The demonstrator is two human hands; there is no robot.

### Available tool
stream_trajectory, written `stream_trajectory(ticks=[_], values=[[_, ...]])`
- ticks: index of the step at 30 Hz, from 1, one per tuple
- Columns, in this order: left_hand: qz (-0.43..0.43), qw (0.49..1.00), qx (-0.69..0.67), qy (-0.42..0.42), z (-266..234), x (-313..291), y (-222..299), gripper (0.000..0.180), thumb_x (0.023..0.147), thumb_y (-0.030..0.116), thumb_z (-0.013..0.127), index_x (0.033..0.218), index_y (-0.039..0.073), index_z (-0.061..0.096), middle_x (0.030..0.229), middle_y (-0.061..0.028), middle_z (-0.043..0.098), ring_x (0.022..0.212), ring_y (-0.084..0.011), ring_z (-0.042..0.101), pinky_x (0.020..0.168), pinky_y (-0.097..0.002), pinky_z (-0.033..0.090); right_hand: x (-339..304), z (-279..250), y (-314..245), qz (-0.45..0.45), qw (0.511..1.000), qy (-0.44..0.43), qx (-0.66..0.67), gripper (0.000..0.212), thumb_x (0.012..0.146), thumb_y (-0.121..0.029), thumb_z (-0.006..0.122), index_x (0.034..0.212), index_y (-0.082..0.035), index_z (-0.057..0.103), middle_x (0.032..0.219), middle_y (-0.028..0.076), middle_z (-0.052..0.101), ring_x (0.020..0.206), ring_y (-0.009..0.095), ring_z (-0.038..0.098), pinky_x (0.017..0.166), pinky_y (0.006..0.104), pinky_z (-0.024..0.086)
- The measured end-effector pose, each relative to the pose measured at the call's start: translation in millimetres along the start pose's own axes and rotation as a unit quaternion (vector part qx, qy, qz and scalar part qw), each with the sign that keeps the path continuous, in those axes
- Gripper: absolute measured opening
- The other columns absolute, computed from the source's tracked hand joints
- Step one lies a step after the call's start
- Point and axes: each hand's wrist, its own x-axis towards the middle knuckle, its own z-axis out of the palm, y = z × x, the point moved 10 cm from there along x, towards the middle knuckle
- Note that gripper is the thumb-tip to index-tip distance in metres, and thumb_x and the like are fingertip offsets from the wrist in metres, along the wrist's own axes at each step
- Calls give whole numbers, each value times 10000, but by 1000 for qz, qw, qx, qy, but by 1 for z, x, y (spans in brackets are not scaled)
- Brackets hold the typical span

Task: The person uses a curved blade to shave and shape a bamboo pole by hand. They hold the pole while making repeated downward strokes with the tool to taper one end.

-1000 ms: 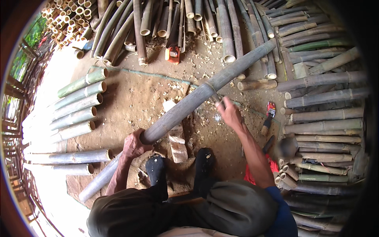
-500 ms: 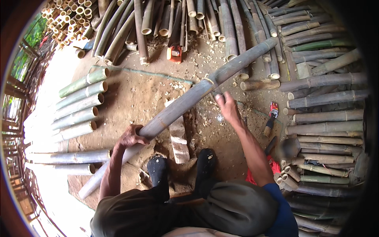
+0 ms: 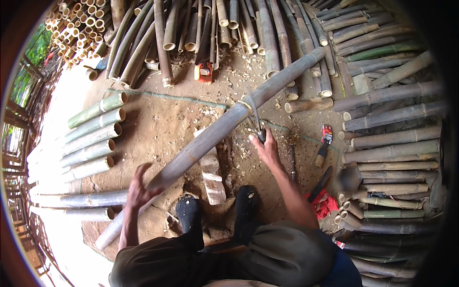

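Note:
A long grey bamboo pole [image 3: 201, 143] slants across the middle, from lower left to upper right. My right hand [image 3: 267, 152] is closed round the dark handle of a knife [image 3: 256, 114]. Its slim blade, partly blurred, lies at the pale ring of the pole's joint. At the pole's lower part is my left hand [image 3: 139, 190], its fingers spread and the thumb side against or just beside the bamboo; I cannot tell if it touches. A pale notched wooden block [image 3: 212, 179] lies below the pole, between my feet.
Short cut bamboo pieces [image 3: 91, 136] lie in a row at left. Stacked bamboo [image 3: 397, 153] lines the right side, and more poles [image 3: 270, 43] lie at the back. An orange-handled saw [image 3: 203, 72], a brush-like tool [image 3: 324, 143] and a dark blade [image 3: 321, 184] rest on the shaving-strewn ground.
My left hand has let go its grip round the pole and moved down-left along it, fingers spread. My right hand has come slightly nearer, and the knife now shows clearly.

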Motion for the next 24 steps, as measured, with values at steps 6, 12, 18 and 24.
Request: stream_trajectory(ticks=[6, 12, 18, 24], values=[[-187, 951, 244, 36, -79, -182, -99, 1010, 492, 142, 995, 1376, 73, 512, 1352, -207, 548, 1347, -430, 481, 1155, -558, 404, -52, 81, -8, 213, 840, -115, 486, 409, 920, -1, 753, 1292, -10, 582, 991, 38, 630, 811, 145, 679, 617, 334, 613], [-189, 891, 379, 164, -75, -233, -148, 826, 510, 81, 938, 1242, 74, 556, 1264, -178, 599, 1262, -402, 534, 1106, -517, 424, -44, 100, -56, 172, 821, -159, 521, 518, 910, 32, 761, 1395, -41, 593, 1040, 4, 625, 822, 84, 604, 709, 276, 552], [-116, 938, 316, 84, -55, -189, -135, 549, 522, 78, 851, 1008, 69, 596, 1016, -155, 640, 1037, -401, 598, 996, -501, 464, -63, 57, -27, 152, 892, -135, 403, 337, 969, -24, 746, 1246, -79, 561, 960, -2, 643, 728, 89, 642, 557, 278, 551], [-29, 963, 249, 95, 0, -71, 6, 381, 608, 141, 783, 938, 58, 612, 940, -166, 651, 955, -393, 631, 896, -499, 490, -83, 22, -39, 148, 942, -93, 287, 308, 966, -123, 785, 1175, -36, 575, 877, 23, 608, 678, 99, 581, 577, 288, 500]])
